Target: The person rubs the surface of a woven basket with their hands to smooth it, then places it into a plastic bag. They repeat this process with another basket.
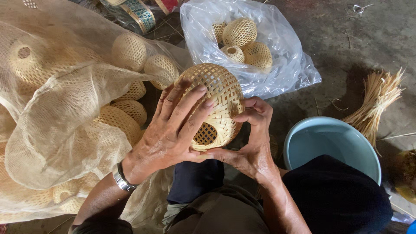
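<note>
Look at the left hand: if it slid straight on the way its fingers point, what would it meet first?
Past the woven basket it holds, the left hand would probably meet the clear plastic bag of baskets; depth is unclear.

Both hands close around a woven bamboo ball (214, 106), taken here as the landmark. The left hand (173, 130) lies over the ball's left face, palm down, fingers spread and stretched up toward its top, the fingertips (201, 89) pressed flat on the weave. Its thumb runs along beneath the ball. A metal watch (122, 178) sits on the left wrist, and the bare forearm slants down and left from the ball. The right hand (251, 138) cups the ball's right lower side, fingers curled against its edge, thumb reaching under to meet the left thumb. The right forearm drops away below the ball.
</note>
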